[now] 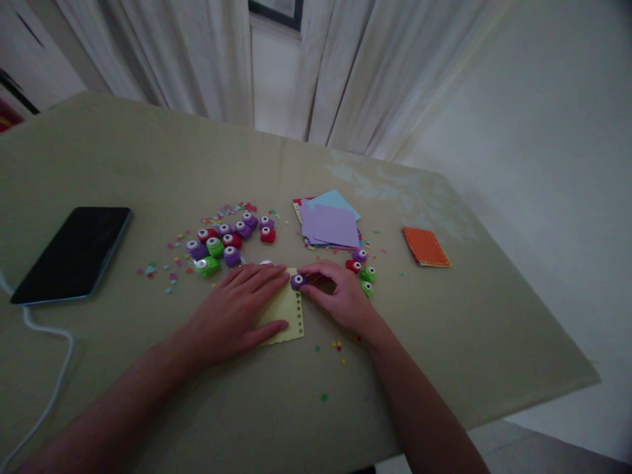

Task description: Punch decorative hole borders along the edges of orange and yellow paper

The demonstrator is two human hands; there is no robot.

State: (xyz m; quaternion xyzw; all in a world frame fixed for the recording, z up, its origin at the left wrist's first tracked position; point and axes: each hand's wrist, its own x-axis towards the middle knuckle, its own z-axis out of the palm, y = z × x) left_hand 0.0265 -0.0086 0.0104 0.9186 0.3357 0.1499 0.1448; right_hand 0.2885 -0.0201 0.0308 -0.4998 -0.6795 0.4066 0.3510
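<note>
A pale yellow sheet of paper (282, 315) lies on the table, with a row of small star-shaped holes down its right edge and a wavy lower edge. My left hand (241, 306) rests flat on it, fingers spread, covering its left part. At the sheet's upper right corner sits a small purple craft paper punch (297, 282) with a white round top. The thumb and fingers of my right hand (340, 293) pinch this punch from the right side. Whether the paper is inside the punch's slot is too small to tell.
Several purple, red and green punches (231, 255) cluster beyond my left hand; more (367, 273) stand by my right. Stacked coloured paper (336, 226) lies further back, an orange stack (426, 247) to the right. A tablet (74, 253) with a white cable (69, 336) lies left. Paper bits are scattered about.
</note>
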